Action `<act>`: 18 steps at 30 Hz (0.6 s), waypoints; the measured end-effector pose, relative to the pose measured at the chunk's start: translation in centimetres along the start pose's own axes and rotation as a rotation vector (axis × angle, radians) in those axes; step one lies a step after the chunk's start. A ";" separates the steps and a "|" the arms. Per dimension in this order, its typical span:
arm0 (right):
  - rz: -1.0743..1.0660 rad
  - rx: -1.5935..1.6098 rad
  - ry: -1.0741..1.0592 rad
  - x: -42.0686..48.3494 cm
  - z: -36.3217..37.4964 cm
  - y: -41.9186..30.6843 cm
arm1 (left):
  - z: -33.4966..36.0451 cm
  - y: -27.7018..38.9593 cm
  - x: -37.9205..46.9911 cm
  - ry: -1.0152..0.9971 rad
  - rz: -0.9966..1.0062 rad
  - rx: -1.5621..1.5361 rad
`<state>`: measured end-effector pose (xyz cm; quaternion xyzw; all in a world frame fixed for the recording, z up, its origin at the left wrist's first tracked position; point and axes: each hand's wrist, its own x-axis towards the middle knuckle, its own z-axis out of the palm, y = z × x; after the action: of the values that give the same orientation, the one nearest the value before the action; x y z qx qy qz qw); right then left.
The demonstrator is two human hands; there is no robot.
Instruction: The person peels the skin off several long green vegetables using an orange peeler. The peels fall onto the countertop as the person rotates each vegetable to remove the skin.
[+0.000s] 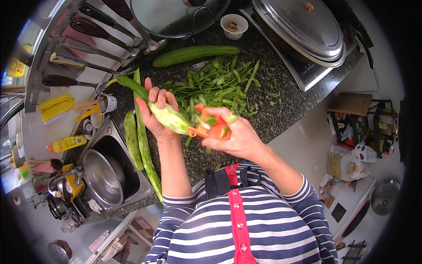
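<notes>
My left hand (160,109) grips a partly peeled loofah gourd (168,118), its stem end still green and its lower part pale. In my right hand (240,138) is an orange peeler (217,127), held against the gourd's lower end; motion blurs it, and bits of peel cling to it. A heap of green peelings (217,85) lies on the granite counter just beyond my hands. Behind the heap rests an unpeeled gourd (196,55). To the left of my left forearm, a short peeled gourd (133,140) and a long peeled one (146,151) lie side by side.
A steel sink (141,188) holding a metal basin (103,178) is at the left. Several utensils, among them a dark-handled ladle (62,81), hang along the wall. A white cup (234,26) and a lidded pan (300,26) on an induction cooker (311,74) stand at the back.
</notes>
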<state>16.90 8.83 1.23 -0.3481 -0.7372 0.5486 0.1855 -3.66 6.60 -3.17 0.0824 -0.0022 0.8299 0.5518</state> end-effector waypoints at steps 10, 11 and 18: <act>-0.015 -0.298 0.074 -2.8 -0.5 1.5 | 1.1 2.4 0.7 0.104 0.219 -0.178; -0.053 -0.209 0.128 -2.9 -0.5 1.9 | 1.1 2.2 0.6 0.101 0.192 -0.269; -0.023 0.093 -0.086 0.5 0.8 -1.9 | 0.4 -0.6 0.0 0.053 0.076 -0.545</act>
<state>15.43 8.33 2.66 -0.3068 -0.7222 0.5944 0.1759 -3.04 6.82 -2.80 -0.0907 -0.2140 0.8208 0.5218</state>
